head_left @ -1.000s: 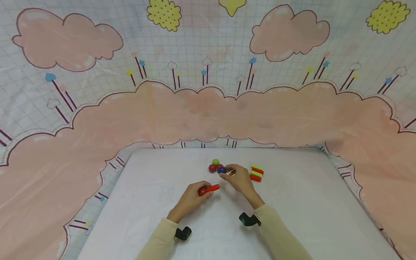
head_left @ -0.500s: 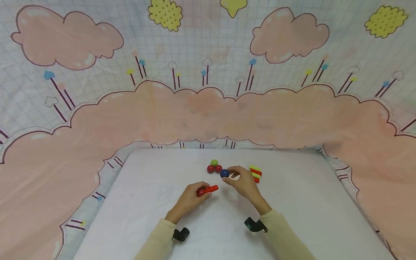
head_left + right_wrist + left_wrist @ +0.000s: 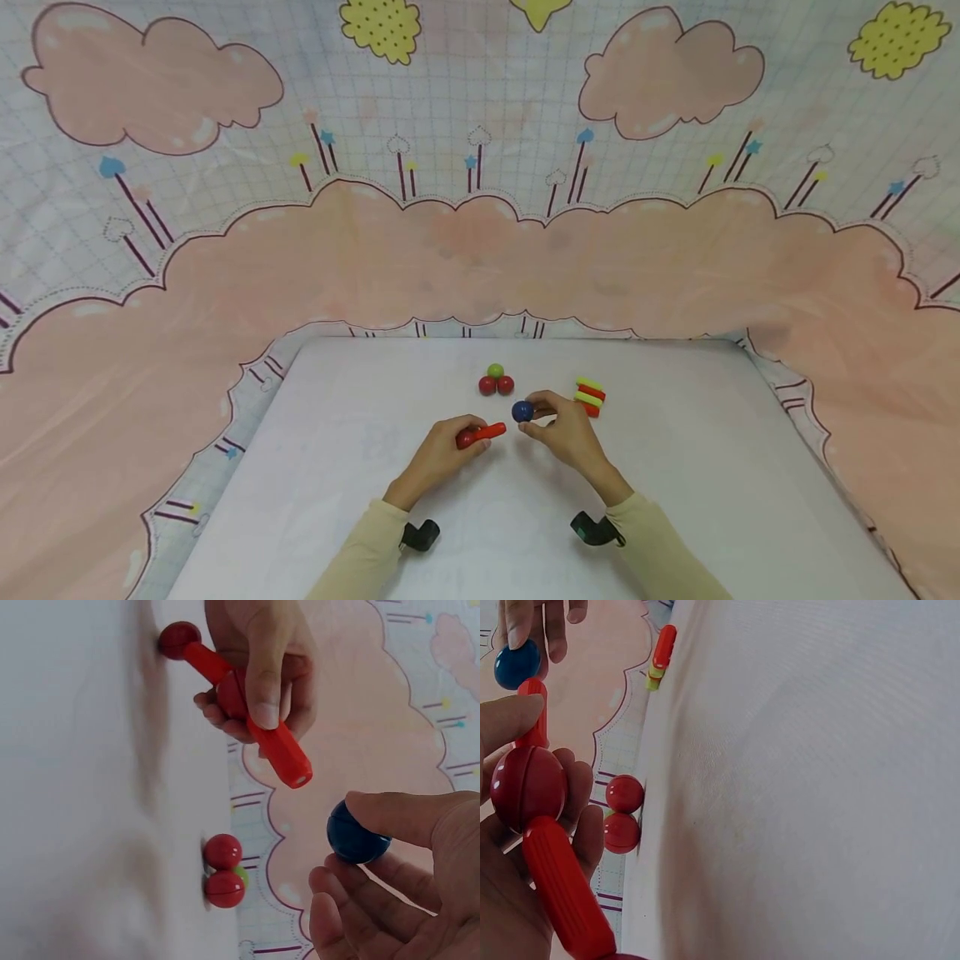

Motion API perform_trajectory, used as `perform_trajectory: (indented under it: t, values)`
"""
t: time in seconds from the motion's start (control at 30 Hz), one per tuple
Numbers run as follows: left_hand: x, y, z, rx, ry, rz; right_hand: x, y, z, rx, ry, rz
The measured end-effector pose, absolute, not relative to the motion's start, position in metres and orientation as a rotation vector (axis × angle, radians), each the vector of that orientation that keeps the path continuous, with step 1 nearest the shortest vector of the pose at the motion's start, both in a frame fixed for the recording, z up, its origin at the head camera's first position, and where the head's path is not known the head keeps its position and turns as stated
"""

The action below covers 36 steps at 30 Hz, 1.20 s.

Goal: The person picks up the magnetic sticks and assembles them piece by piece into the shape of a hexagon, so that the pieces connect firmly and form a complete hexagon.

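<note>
Pink-patterned cloth (image 3: pixel 525 258) backs a white table (image 3: pixel 337 408). Left hand (image 3: pixel 438 448) grips a red stick-and-ball chain (image 3: pixel 492 431); at its tip's two o'clock — just apart — the right hand (image 3: pixel 567 432) pinches a blue ball (image 3: pixel 522 411). Two red balls (image 3: pixel 487 385) lie at twelve.

In the left wrist view we saw the end ball (image 3: pixel 626 958) on the red rod (image 3: pixel 566 889) cut off by the bottom edge, and the right hand (image 3: pixel 540 630) by the top. From the right wrist, we saw just a sliver of the green ball (image 3: pixel 241 878) (two red balls (image 3: pixel 223 852) hid the rest).
</note>
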<state>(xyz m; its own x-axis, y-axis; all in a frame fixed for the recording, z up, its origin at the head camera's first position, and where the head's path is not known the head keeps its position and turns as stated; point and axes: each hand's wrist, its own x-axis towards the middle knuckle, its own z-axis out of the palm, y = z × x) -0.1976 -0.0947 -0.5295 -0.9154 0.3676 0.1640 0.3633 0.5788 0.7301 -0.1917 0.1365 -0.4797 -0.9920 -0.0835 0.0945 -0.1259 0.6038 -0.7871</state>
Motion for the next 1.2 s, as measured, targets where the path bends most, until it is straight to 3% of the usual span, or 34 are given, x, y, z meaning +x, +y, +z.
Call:
perform_trajectory:
  t: [1.2]
  values:
    - [-0.196, -0.090, -0.525, 0.645, 2.772, 1.235, -0.188, 0.130, -0.500, 0.260, -2.759, 1.404]
